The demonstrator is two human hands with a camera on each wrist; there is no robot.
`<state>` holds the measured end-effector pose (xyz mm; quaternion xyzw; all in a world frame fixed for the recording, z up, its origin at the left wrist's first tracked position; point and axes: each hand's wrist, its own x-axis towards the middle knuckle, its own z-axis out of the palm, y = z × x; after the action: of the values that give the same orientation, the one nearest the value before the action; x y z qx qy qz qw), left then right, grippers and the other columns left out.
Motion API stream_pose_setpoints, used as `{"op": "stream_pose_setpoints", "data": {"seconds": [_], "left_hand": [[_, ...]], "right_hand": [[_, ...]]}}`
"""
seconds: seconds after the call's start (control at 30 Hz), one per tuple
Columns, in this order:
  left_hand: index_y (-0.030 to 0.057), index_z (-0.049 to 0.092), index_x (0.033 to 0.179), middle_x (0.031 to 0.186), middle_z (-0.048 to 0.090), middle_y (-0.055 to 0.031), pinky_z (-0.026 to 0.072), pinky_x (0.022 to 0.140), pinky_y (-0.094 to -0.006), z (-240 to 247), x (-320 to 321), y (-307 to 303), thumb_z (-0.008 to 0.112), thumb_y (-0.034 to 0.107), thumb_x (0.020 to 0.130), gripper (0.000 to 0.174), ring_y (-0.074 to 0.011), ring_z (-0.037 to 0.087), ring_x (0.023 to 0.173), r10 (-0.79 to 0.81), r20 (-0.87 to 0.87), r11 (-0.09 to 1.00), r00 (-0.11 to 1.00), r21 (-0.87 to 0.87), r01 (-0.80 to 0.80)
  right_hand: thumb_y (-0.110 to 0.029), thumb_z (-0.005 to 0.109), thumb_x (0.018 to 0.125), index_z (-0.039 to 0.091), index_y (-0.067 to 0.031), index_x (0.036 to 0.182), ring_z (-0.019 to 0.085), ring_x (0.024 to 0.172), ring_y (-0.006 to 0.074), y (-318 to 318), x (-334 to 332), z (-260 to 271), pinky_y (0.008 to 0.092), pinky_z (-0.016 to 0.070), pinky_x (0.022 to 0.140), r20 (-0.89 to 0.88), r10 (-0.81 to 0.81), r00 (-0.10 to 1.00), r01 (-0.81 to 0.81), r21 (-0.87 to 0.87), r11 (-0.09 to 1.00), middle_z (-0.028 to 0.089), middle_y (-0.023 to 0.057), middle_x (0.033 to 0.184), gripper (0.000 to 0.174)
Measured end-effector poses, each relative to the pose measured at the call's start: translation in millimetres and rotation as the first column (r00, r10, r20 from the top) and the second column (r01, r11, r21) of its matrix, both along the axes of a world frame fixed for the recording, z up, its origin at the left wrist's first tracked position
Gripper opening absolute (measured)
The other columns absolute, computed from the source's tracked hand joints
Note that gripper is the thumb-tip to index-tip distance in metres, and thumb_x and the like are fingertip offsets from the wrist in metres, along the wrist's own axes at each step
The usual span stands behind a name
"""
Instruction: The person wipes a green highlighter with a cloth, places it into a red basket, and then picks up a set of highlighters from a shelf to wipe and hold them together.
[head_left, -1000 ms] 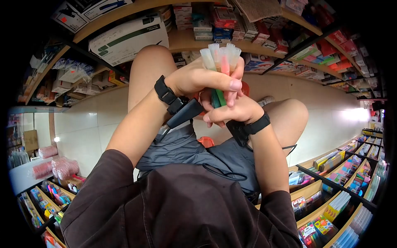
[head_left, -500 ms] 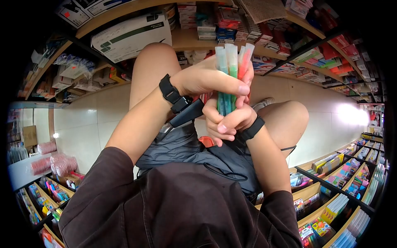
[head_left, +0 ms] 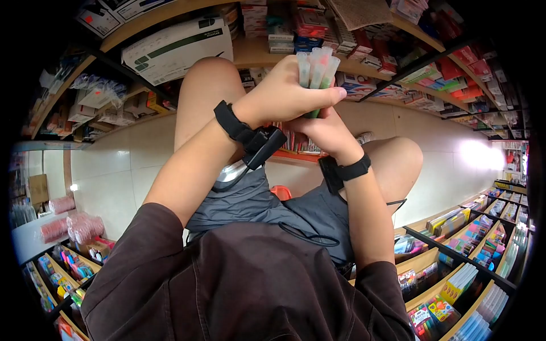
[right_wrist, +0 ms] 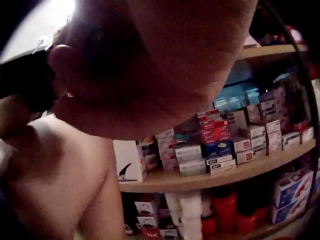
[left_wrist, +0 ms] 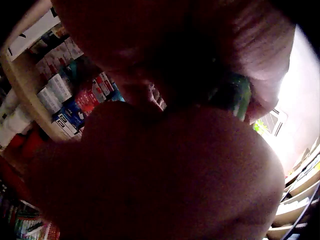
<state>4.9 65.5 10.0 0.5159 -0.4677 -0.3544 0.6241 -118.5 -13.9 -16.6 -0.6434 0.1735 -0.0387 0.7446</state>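
Note:
In the head view my left hand (head_left: pixel 278 94) grips a bundle of pens (head_left: pixel 316 71), its thumb laid across the front. Their translucent ends stick up above the hand, with green and red showing in them. My right hand (head_left: pixel 327 131) is right under the left one, at the lower end of the bundle. Its fingers are hidden there, so I cannot tell how they lie. A green pen body (left_wrist: pixel 240 97) shows between dark parts of the hands in the left wrist view. The right wrist view shows the right hand (right_wrist: pixel 165 75) in shadow.
Behind the hands is a red container (head_left: pixel 296 154) of pens, between the knees. Shelves of small boxes (head_left: pixel 310 25) and a large white carton (head_left: pixel 179 51) stand ahead. Racks of stationery (head_left: pixel 455 284) line the lower right. Pink wrapped rolls (head_left: pixel 85 227) lie left.
The right hand's fingers, wrapped round the lower part of the pens half a second ago, have gone under the left hand. The left hand keeps its grip; the bundle has shifted slightly up.

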Motion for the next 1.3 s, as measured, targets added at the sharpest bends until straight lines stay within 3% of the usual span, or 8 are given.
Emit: {"op": "stream_pose_setpoints", "data": {"seconds": [0.23,0.33,0.43,0.63,0.73,0.93,1.13,1.3], "left_hand": [[0.0021,0.067,0.082,0.067,0.064,-0.0035,0.0470,0.059,-0.0299,0,-15,-4,0.076,0.024,0.086,0.024,-0.0115,0.056,0.061,0.213,0.044,0.975,0.976,0.054,-0.215],[0.0025,0.067,0.085,0.070,0.066,-0.0058,0.0490,0.062,-0.0319,-7,-19,-7,0.076,0.026,0.084,0.025,-0.0142,0.058,0.064,0.340,0.125,0.940,0.932,-0.021,-0.340],[0.0027,0.067,0.087,0.074,0.067,-0.0075,0.0499,0.064,-0.0330,-12,-22,-9,0.077,0.027,0.083,0.027,-0.0170,0.059,0.065,0.372,0.106,0.928,0.922,-0.014,-0.373],[0.0032,0.066,0.088,0.069,0.065,-0.0016,0.0466,0.056,-0.0260,-14,-24,-10,0.075,0.018,0.091,0.017,-0.0085,0.060,0.061,0.384,0.177,0.923,0.906,-0.078,-0.376],[0.0040,0.068,0.087,0.074,0.067,-0.0077,0.0497,0.064,-0.0322,-15,-26,-10,0.078,0.027,0.083,0.026,-0.0176,0.059,0.065,0.402,0.101,0.916,0.910,-0.034,-0.401],[0.0042,0.065,0.085,0.068,0.064,-0.0003,0.0455,0.056,-0.0252,-15,-24,-9,0.074,0.016,0.090,0.016,-0.0074,0.058,0.061,0.365,0.163,0.931,0.917,-0.095,-0.353],[0.0035,0.064,0.085,0.070,0.064,-0.0002,0.0472,0.056,-0.0258,-12,-25,-9,0.075,0.016,0.090,0.017,-0.0077,0.059,0.061,0.377,0.149,0.926,0.914,-0.096,-0.366],[0.0041,0.064,0.084,0.070,0.062,-0.0005,0.0467,0.058,-0.0272,-9,-24,-6,0.076,0.020,0.088,0.020,-0.0091,0.056,0.062,0.245,-0.023,0.969,0.969,-0.029,-0.245]], "right_hand": [[-0.008,0.071,0.088,0.050,-0.0029,0.133,0.064,0.106,0.0197,12,18,-35,0.0341,0.0525,0.087,0.344,-0.205,0.916,0.293,-0.226,0.929,0.063,0.0112,0.125,0.050],[-0.013,0.067,0.091,0.052,-0.0035,0.131,0.064,0.110,0.0240,8,18,-30,0.0360,0.0500,0.094,0.268,-0.183,0.946,0.292,-0.458,0.840,0.067,0.0129,0.120,0.044],[-0.019,0.066,0.091,0.053,-0.0036,0.130,0.066,0.107,0.0282,6,19,-30,0.0374,0.0508,0.091,0.279,-0.171,0.945,0.304,-0.556,0.773,0.068,0.0163,0.116,0.044],[-0.021,0.065,0.091,0.054,-0.0047,0.130,0.068,0.105,0.0323,6,19,-37,0.0389,0.0520,0.089,0.257,-0.196,0.946,0.312,-0.573,0.757,0.070,0.0177,0.111,0.043],[-0.022,0.065,0.091,0.054,-0.0044,0.129,0.068,0.106,0.0329,6,18,-38,0.0392,0.0519,0.089,0.267,-0.205,0.942,0.326,-0.568,0.756,0.070,0.0179,0.112,0.043],[-0.023,0.065,0.090,0.055,-0.0046,0.128,0.067,0.106,0.0344,7,17,-35,0.0398,0.0517,0.089,0.253,-0.222,0.942,0.332,-0.596,0.731,0.070,0.0179,0.114,0.044],[-0.019,0.064,0.092,0.058,-0.0037,0.125,0.067,0.105,0.0305,8,17,-33,0.0373,0.0509,0.090,0.305,-0.196,0.932,0.338,-0.535,0.774,0.070,0.0154,0.113,0.037],[-0.010,0.066,0.090,0.048,-0.0053,0.135,0.064,0.109,0.0232,6,12,-22,0.0344,0.0493,0.094,0.295,-0.137,0.946,0.267,-0.464,0.845,0.066,0.0121,0.120,0.049]]}}
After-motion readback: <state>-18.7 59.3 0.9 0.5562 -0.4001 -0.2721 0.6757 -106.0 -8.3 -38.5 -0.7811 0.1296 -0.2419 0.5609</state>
